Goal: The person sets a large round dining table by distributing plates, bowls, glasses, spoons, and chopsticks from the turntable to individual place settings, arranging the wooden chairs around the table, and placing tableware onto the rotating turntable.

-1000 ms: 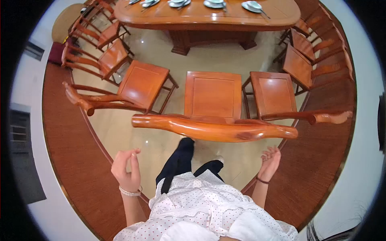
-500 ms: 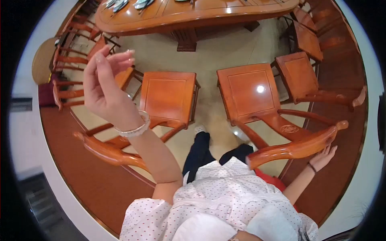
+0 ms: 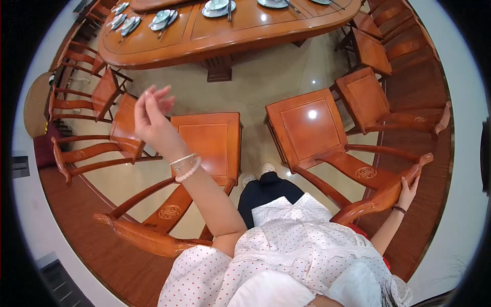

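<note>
My left hand [image 3: 154, 115] is raised over the seat of a wooden chair [image 3: 207, 146], palm up, with its fingers partly spread and nothing in it. Bracelets circle that wrist. To the right, my right hand [image 3: 408, 192] rests against the outer end of the top rail [image 3: 378, 199] of another wooden chair; some fingers are hidden behind the rail. A dark band is round that wrist. Between the two chairs, my feet stand on the tiled floor [image 3: 250, 102].
A large wooden table [image 3: 194, 43] ahead bears bowls [image 3: 217, 5], plates and chopsticks. More wooden chairs [image 3: 363, 97] line both sides. A round tan object [image 3: 37, 105] and a dark red item [image 3: 45, 148] lie at the far left.
The view has shifted from one chair in front of me to a gap between two. My left hand rose, then lowered slightly; my right hand moved outward onto the right chair's rail.
</note>
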The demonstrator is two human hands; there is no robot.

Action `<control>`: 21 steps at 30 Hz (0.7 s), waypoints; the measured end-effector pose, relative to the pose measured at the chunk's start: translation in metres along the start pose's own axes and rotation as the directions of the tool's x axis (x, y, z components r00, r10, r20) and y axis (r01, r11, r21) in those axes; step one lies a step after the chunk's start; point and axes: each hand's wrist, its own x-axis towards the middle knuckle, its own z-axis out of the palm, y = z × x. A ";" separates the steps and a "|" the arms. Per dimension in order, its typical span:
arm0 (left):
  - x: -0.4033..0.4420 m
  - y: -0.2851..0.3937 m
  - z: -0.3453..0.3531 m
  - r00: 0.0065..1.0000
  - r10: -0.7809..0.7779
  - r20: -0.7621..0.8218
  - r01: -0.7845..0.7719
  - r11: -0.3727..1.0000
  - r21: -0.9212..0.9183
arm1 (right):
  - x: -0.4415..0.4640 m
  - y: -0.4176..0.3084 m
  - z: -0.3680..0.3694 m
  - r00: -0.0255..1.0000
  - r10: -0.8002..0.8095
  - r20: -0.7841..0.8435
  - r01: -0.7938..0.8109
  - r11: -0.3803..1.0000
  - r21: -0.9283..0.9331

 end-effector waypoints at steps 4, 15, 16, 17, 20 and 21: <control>-0.018 -0.061 0.009 0.952 -0.161 0.261 0.074 0.946 0.315 | 0.006 0.006 0.001 0.995 -0.098 -0.018 0.094 0.983 -0.157; -0.056 -0.143 0.064 0.250 -0.647 0.720 -0.443 0.585 0.679 | -0.004 -0.008 0.004 0.992 -0.113 -0.046 0.101 0.971 -0.217; -0.047 -0.152 0.069 0.254 -0.638 0.727 -0.446 0.590 0.673 | -0.004 -0.011 0.004 0.991 -0.119 -0.054 0.105 0.972 -0.211; -0.038 -0.165 0.070 0.242 -0.647 0.723 -0.486 0.564 0.667 | -0.006 -0.013 0.004 0.992 -0.119 -0.046 0.105 0.968 -0.230; -0.008 -0.169 0.100 0.222 -0.684 0.695 -0.556 0.497 0.666 | -0.011 -0.033 0.010 0.993 -0.113 -0.035 0.098 0.952 -0.289; 0.002 -0.169 0.111 0.211 -0.721 0.660 -0.586 0.447 0.676 | -0.013 -0.041 0.012 0.994 -0.101 -0.036 0.085 0.947 -0.310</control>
